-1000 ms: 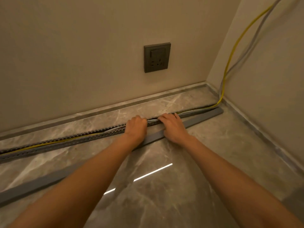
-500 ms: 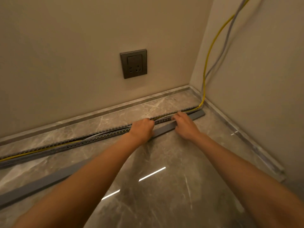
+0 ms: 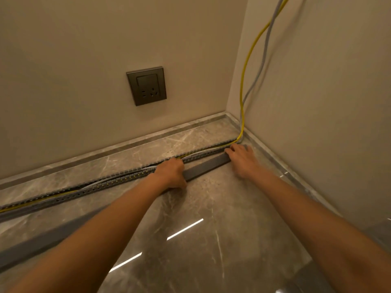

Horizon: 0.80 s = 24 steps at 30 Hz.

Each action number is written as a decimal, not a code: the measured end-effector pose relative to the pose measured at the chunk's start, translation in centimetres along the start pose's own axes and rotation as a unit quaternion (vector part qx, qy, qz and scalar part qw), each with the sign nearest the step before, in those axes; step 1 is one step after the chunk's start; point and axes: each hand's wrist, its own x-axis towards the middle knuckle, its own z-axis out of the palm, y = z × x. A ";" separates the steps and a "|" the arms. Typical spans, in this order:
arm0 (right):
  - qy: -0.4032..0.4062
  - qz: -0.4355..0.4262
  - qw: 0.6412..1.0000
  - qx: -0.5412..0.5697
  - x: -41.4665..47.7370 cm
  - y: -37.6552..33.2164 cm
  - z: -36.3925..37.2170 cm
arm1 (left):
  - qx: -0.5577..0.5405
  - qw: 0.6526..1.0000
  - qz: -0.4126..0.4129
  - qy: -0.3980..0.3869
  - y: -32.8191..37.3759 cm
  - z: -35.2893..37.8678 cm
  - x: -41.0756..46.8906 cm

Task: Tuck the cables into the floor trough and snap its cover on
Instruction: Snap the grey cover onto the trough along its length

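A grey slotted trough (image 3: 118,180) runs along the floor from the left edge to the corner. A yellow cable (image 3: 245,66) and a grey cable (image 3: 264,49) lie in it, the grey one bulging out in places, and both climb the right wall. The flat grey cover (image 3: 205,168) lies loose on the floor just in front of the trough. My left hand (image 3: 170,173) rests on the trough with its fingers curled over the cables, fingertips hidden. My right hand (image 3: 242,158) lies flat at the right end of the trough and cover, fingers spread.
A dark wall socket (image 3: 146,85) sits above the trough on the back wall. A stone skirting (image 3: 105,149) lines both walls, which meet in a corner at the right. The polished marble floor (image 3: 201,240) in front reflects ceiling lights.
My right hand has slid right along the trough to its end near the corner. My left hand has followed a little way to the right. The view has turned right.
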 end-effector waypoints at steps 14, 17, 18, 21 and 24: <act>0.022 -0.140 0.987 0.076 3.3 3.1 -0.8 | 0.042 0.985 0.009 0.165 7.2 -0.3 4.2; 0.030 -0.147 0.984 0.101 3.8 3.6 -0.7 | 0.020 0.989 -0.005 0.149 8.4 -0.9 5.3; 0.035 -0.149 0.982 0.109 4.0 3.9 -0.7 | 0.017 0.989 -0.009 0.147 8.6 -1.0 5.5; 0.040 -0.150 0.980 0.124 4.6 4.8 -0.9 | 0.016 0.989 -0.021 0.144 9.3 -1.4 6.1; 0.038 -0.154 0.978 0.135 4.9 5.3 -1.0 | 0.018 0.990 -0.026 0.139 9.7 -1.8 6.4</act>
